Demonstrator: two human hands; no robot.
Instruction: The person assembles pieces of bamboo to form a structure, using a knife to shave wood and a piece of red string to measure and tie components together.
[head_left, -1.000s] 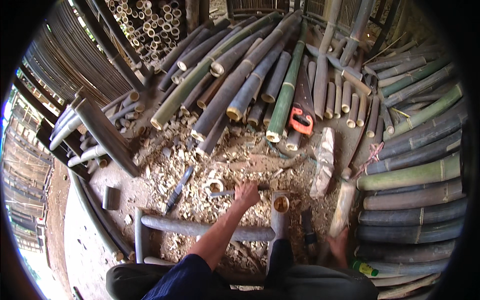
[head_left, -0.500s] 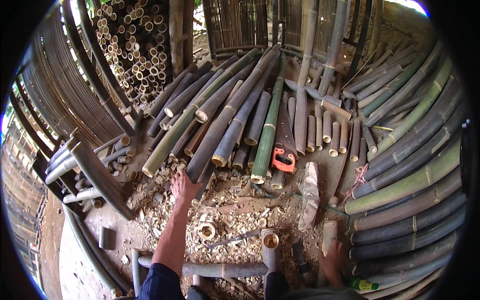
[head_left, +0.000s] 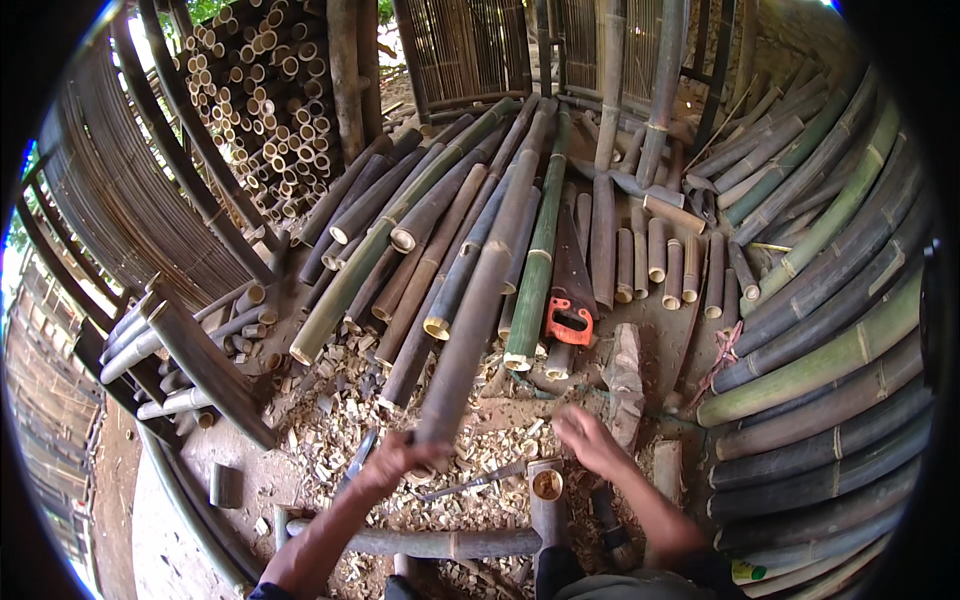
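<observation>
My left hand (head_left: 398,458) is closed round the near end of a long dark bamboo pole (head_left: 470,340), which slants away from me over the other poles. To its right, my right hand (head_left: 590,442) is held out above the wood chips, fingers apart with nothing seen in them. Beside my left hand a flat bluish-grey piece (head_left: 362,452) shows, partly hidden. Between my hands, a long thin-bladed tool (head_left: 478,481) lies on the chips. Near my knees an upright bamboo post (head_left: 548,510) shows its hollow top.
A saw with an orange handle (head_left: 572,322) rests beside a green bamboo pole (head_left: 540,260). A pale wooden block (head_left: 625,385) stands at the right. More thick poles (head_left: 820,425) line the right side; cut bamboo (head_left: 265,120) is stacked at the back left.
My left hand has pulled the pole's end nearer to me and to the right. My right hand has moved up and left, away from the short wooden piece at the lower right.
</observation>
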